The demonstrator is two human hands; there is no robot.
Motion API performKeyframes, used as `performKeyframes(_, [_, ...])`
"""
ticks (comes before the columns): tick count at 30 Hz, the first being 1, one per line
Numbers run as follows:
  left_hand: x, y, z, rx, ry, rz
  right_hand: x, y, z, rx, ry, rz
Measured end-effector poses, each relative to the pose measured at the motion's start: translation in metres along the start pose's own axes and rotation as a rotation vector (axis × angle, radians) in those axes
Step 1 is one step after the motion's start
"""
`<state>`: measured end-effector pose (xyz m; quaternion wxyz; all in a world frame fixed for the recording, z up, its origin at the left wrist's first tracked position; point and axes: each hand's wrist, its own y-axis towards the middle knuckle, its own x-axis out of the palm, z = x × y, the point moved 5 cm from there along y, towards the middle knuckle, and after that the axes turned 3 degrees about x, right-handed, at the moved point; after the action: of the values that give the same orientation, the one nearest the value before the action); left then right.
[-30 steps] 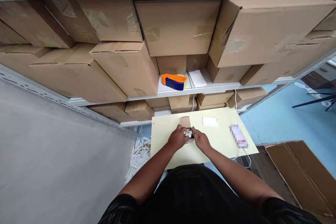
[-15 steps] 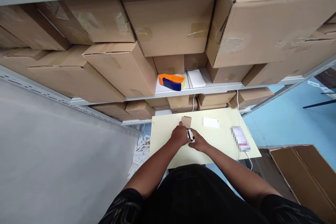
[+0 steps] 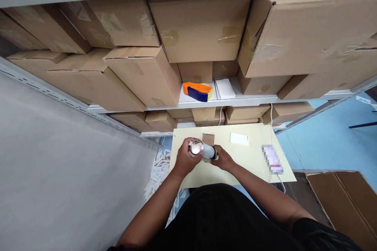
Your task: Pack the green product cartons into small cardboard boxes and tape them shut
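"Where's the silvery cylinder (image 3: pixel 204 150)?"

"Above the table (image 3: pixel 247 164), its darker end at the mouth of a small box (image 3: pixel 208 139)."

"And the fingers?"

"Left hand (image 3: pixel 185 157): curled around its shiny end. Right hand (image 3: pixel 225 159): gripping the box."

Orange tape dispenser (image 3: pixel 196 94) near a white box (image 3: pixel 225 88) on a shelf (image 3: pixel 235 102)

Silver caps a pale, whitish cylinder (image 3: pixel 208 150) above a plain cream-yellow table (image 3: pixel 253 155), beside a small brown carton (image 3: pixel 208 139). Near the table's far edge lies a white card (image 3: pixel 238 139) marked yellow at one end; toward the right edge, a pixelated phone (image 3: pixel 272 159) shows lilac and red. Orange and navy colour a tape dispenser (image 3: pixel 198 94) at the white shelf's (image 3: pixel 226 104) front edge.
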<state>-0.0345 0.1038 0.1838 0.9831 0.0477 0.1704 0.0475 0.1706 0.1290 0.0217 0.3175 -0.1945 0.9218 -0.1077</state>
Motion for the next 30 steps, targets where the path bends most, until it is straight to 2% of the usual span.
performKeyframes(5, [-0.041,0.007,0.001,-0.032,-0.451,0.307,-0.007,-0.002,0.007,0.048,0.019,-0.069])
performKeyframes(7, [-0.049,0.012,0.005,-0.042,-0.613,0.368,-0.022,-0.011,0.012,0.026,0.027,-0.062])
performKeyframes(9, [-0.05,0.014,0.009,-0.085,-0.76,0.4,-0.045,-0.026,0.014,0.029,0.064,0.005])
performKeyframes(11, [-0.043,0.014,0.013,-0.135,-0.882,0.407,-0.067,-0.045,0.008,0.086,0.204,0.087])
performKeyframes(13, [-0.03,0.012,0.017,-0.166,-0.991,0.393,-0.075,-0.063,-0.012,0.156,0.504,0.052])
performKeyframes(14, [-0.022,0.011,0.02,-0.177,-1.038,0.384,-0.072,-0.07,-0.03,0.148,0.69,-0.044])
performKeyframes(16, [-0.004,0.009,0.025,-0.213,-1.104,0.362,-0.058,-0.081,-0.073,0.101,0.983,-0.317])
performKeyframes(18, [0.014,0.005,0.03,-0.24,-1.126,0.344,-0.042,-0.09,-0.108,0.087,1.085,-0.587])
performKeyframes(19, [0.021,0.002,0.032,-0.245,-1.121,0.342,-0.039,-0.092,-0.119,0.071,1.086,-0.63])
performKeyframes(20, [0.027,-0.001,0.033,-0.251,-1.101,0.342,-0.038,-0.091,-0.124,0.044,1.054,-0.615])
performKeyframes(24, [0.044,-0.016,0.03,-0.319,-0.914,0.302,-0.061,-0.084,-0.112,-0.115,0.704,-0.2])
performKeyframes(25, [0.047,-0.02,0.03,-0.332,-0.884,0.283,-0.066,-0.084,-0.107,-0.142,0.646,-0.148])
performKeyframes(26, [0.049,-0.022,0.032,-0.333,-0.879,0.267,-0.07,-0.086,-0.103,-0.152,0.645,-0.152])
performKeyframes(27, [0.051,-0.024,0.034,-0.323,-0.895,0.26,-0.07,-0.089,-0.1,-0.145,0.701,-0.213])
performKeyframes(30, [0.057,-0.024,0.049,-0.268,-0.957,0.227,-0.062,-0.101,-0.099,-0.078,0.956,-0.582])
